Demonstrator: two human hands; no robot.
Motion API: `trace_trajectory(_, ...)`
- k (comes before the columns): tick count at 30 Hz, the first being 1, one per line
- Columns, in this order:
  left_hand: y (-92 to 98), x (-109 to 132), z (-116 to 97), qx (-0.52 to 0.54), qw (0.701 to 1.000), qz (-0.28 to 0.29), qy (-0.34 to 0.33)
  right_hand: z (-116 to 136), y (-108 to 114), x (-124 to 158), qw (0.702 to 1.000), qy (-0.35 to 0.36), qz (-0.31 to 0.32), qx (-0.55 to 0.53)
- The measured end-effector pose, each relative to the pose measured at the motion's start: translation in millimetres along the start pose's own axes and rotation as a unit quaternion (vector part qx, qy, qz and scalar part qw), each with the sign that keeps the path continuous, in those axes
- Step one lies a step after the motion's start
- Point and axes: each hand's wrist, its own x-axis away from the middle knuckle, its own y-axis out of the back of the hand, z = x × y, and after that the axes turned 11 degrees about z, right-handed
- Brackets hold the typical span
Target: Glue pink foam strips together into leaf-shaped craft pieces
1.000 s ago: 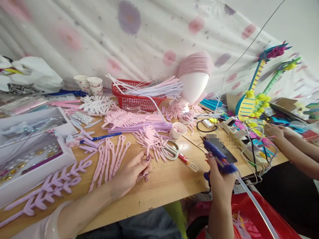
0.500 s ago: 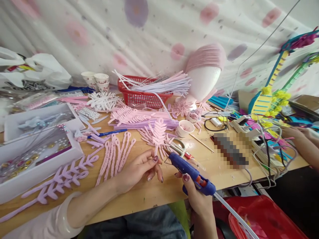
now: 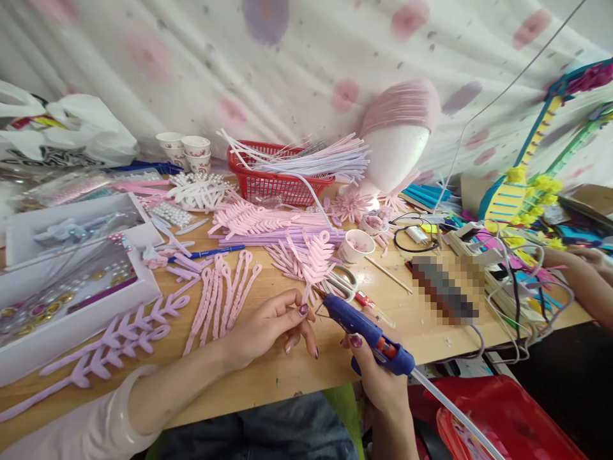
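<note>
My right hand [image 3: 378, 377] grips a blue hot glue gun [image 3: 368, 332], its nozzle aimed left at the base of a pink leaf-shaped foam piece [image 3: 311, 259]. My left hand [image 3: 268, 326] pinches the stem of that pink piece between thumb and fingers, just left of the nozzle. A clear glue stick [image 3: 454, 412] trails from the back of the gun. Scissors [image 3: 342, 284] lie just behind the gun on the wooden table [image 3: 306, 367].
Pink foam strips [image 3: 220, 297], lilac leaf sprays [image 3: 110, 342] and white boxes of beads [image 3: 62, 281] lie to the left. A red basket [image 3: 271, 182], paper cups [image 3: 189, 150] and a foam head [image 3: 397, 144] stand behind. Another person's hand [image 3: 582, 268] works at the right among cables.
The glue gun came from the right side of the table to the middle, beside my left hand. My left hand lifted the pink leaf piece upright to the nozzle.
</note>
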Motion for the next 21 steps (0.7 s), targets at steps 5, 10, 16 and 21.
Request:
trace_trajectory(5,0.2,0,0,-0.006,1.0,0.004,0.006,2,-1,0,0.999,-0.02,0.012,-0.03)
trace_trajectory(10,-0.3,0,0,-0.006,1.0,0.002,0.009,6,0,0,0.999,-0.027,0.023,-0.04)
trace_trajectory(16,-1.3,1,-1,0.0,1.0,-0.001,0.012,11,2,-3,0.998,-0.003,0.046,-0.052)
trace_trajectory(21,-1.9,0,-3,-0.003,1.0,0.002,0.014,12,4,-4,0.997,-0.006,0.054,-0.051)
